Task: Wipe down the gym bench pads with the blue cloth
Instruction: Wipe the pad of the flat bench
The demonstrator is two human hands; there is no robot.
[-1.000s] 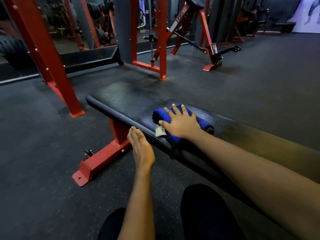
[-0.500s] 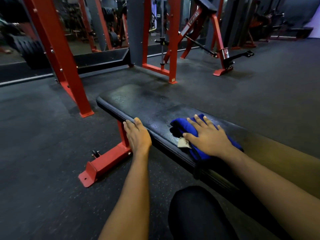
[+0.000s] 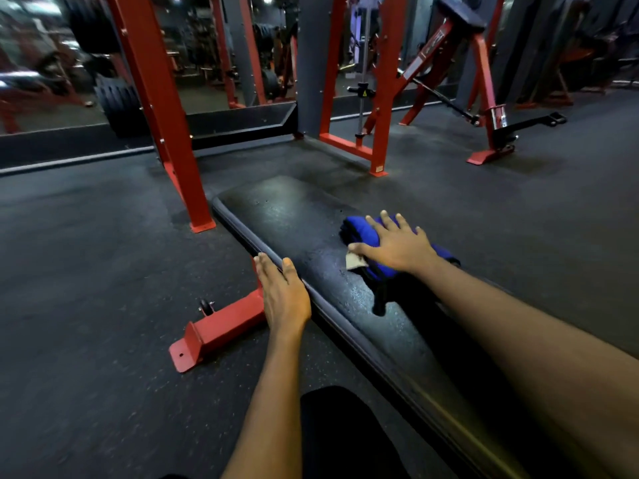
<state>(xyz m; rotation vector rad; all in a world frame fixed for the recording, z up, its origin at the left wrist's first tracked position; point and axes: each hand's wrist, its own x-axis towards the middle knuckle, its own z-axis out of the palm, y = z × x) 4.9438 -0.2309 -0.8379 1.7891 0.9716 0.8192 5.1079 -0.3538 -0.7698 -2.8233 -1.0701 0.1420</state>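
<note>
mid-wipe step: right hand (image 3: 397, 248) flat, fingers spread, pressing folded blue cloth (image 3: 359, 229) onto bench pad (image 3: 294, 216), cloth lying toward far end of pad. left hand (image 3: 283, 295) open, fingers straight and together, resting on near pad edge, bracing. pad looks damp around cloth. next likely: push cloth on to far end, keep pressure even, cover edges.

The pad (image 3: 294, 216) is long, flat and black, with a grained, faintly shiny skin, a piped edge and a rounded far end. It runs slantwise from near right to far centre. The cloth (image 3: 359, 233) is deep blue and bunched into thick folds, with a pale tag (image 3: 354, 261) at its near side. It lies on the surface, towards the far end.
</note>
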